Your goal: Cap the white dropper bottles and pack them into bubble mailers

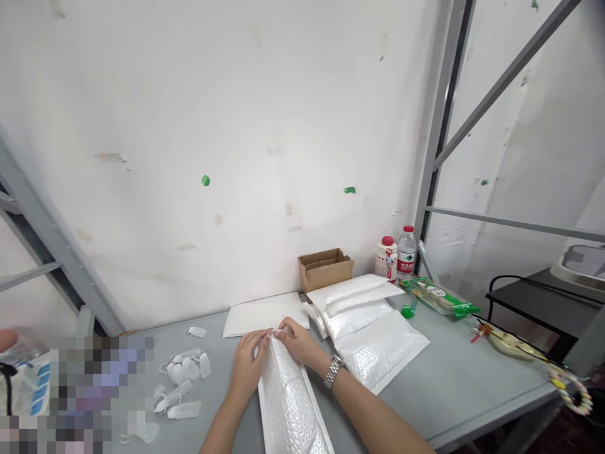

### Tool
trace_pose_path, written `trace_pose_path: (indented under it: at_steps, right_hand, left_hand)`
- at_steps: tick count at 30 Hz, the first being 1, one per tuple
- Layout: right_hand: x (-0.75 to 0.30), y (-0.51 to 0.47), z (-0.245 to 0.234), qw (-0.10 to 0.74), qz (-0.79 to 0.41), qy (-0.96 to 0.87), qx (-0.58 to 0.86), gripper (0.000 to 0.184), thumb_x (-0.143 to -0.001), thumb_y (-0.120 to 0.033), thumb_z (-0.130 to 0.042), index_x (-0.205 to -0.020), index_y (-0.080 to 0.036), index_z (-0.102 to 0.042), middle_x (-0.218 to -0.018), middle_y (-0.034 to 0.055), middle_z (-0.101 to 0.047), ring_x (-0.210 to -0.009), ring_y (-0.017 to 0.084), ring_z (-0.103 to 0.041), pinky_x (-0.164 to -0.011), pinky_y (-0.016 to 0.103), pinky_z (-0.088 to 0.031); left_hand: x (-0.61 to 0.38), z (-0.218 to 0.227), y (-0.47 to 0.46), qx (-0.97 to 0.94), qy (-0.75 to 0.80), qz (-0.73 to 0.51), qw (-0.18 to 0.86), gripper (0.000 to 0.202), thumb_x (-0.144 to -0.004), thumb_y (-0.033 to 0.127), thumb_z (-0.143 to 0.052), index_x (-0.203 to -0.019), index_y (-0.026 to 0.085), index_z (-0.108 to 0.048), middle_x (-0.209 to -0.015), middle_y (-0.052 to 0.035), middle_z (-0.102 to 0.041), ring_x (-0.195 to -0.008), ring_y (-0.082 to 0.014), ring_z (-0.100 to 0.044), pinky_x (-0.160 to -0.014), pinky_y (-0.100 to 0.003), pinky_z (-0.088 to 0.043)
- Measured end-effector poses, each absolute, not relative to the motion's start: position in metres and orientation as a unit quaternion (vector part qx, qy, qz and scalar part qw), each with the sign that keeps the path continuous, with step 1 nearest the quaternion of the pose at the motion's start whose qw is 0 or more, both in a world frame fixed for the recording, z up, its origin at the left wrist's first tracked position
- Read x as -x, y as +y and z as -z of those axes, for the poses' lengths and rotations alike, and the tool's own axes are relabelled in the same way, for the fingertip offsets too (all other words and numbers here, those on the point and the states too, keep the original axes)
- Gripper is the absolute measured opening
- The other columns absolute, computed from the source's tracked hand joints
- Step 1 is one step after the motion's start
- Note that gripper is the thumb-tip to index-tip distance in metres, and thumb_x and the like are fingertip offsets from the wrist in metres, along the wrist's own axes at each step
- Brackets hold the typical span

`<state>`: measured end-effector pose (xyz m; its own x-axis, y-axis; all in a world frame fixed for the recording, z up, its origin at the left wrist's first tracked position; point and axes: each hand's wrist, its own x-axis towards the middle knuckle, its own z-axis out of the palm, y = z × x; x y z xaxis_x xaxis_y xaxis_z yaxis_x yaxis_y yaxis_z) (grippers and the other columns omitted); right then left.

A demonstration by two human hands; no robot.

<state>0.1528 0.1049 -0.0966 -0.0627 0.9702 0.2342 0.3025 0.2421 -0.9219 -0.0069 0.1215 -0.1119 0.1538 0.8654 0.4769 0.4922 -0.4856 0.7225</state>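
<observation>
both hands meet at the far end of a long white bubble mailer (290, 397) that lies on the grey table (454, 378), running from the near edge away toward the wall. its skin is glossy plastic, dimpled all over with small round bubbles, and the shape is a narrow rectangle. the left hand (248, 366) lies over the left side of the far end, fingers curled down and pinching the edge; the right hand (297, 343), with a metal link watch (333, 371) on the wrist, pinches the same end from the right, fingertips nearly touching the left's.

just right of the hands lies a loose stack of more bubble mailers (368, 321), same shiny padded surface, fanned and overlapping; i count about four or five, hard to separate. beyond the hands a flat matte white sheet (265, 316) lies near the wall. behind it stands one small open cardboard box (325, 268), brown and corrugated, flaps up. beside that are two bottles: a squat white one with a red cap (386, 257) and a clear water bottle (406, 253) with a red cap and label. a green printed packet (439, 297) lies flat to their right.

left of the hands, a scatter of small clear plastic pouches (182, 384), roughly ten, soft and crinkled.
</observation>
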Motion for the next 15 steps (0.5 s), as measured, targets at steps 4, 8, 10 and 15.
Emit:
trace_pose_path:
  at_steps: [4, 8, 10, 15]
  right_hand:
    - [-0.1518, 0.1022, 0.0928, 0.454, -0.355, -0.639, 0.51, 0.015, -0.083, -0.03, -0.053, -0.073, -0.023, -0.044, -0.064, -0.006, -0.04, -0.066, 0.013, -0.042, -0.059, 0.022, -0.032]
    - [-0.1514, 0.0993, 0.0886, 0.456, -0.356, -0.641, 0.504, 0.015, -0.084, -0.029, -0.052, -0.073, -0.023, -0.044, -0.065, -0.0056, -0.04, -0.067, 0.013, -0.042, -0.06, 0.022, -0.031]
    - [-0.1513, 0.0983, 0.0875, 0.46, -0.358, -0.642, 0.498, 0.015, -0.083, -0.028, -0.052, -0.073, -0.023, -0.043, -0.065, -0.0055, -0.039, -0.067, 0.013, -0.041, -0.061, 0.022, -0.031]
    - [-0.1512, 0.098, 0.089, 0.455, -0.361, -0.648, 0.492, 0.014, -0.083, -0.029, -0.052, -0.074, -0.023, -0.045, -0.066, -0.0053, -0.041, -0.067, 0.013, -0.042, -0.062, 0.023, -0.031]
  left_hand:
    - [0.0061, 0.1085, 0.1176, -0.733, 0.467, -0.45, 0.207, 0.042, -0.083, 0.053, -0.042, -0.083, 0.022, -0.07, -0.093, -0.0082, -0.072, -0.097, -0.0259, -0.06, -0.092, -0.042, -0.044]
    - [0.0045, 0.1065, 0.1154, -0.728, 0.469, -0.452, 0.214, 0.044, -0.084, 0.055, -0.041, -0.083, 0.021, -0.07, -0.095, -0.0085, -0.071, -0.098, -0.0253, -0.059, -0.093, -0.04, -0.043]
    - [0.0043, 0.1069, 0.1153, -0.719, 0.473, -0.459, 0.221, 0.047, -0.083, 0.057, -0.04, -0.083, 0.021, -0.069, -0.093, -0.0089, -0.07, -0.097, -0.0256, -0.059, -0.092, -0.04, -0.043]
    - [0.0056, 0.1112, 0.1172, -0.696, 0.481, -0.465, 0.26, 0.052, -0.08, 0.063, -0.039, -0.084, 0.02, -0.068, -0.087, -0.0087, -0.07, -0.092, -0.0264, -0.061, -0.088, -0.041, -0.046]
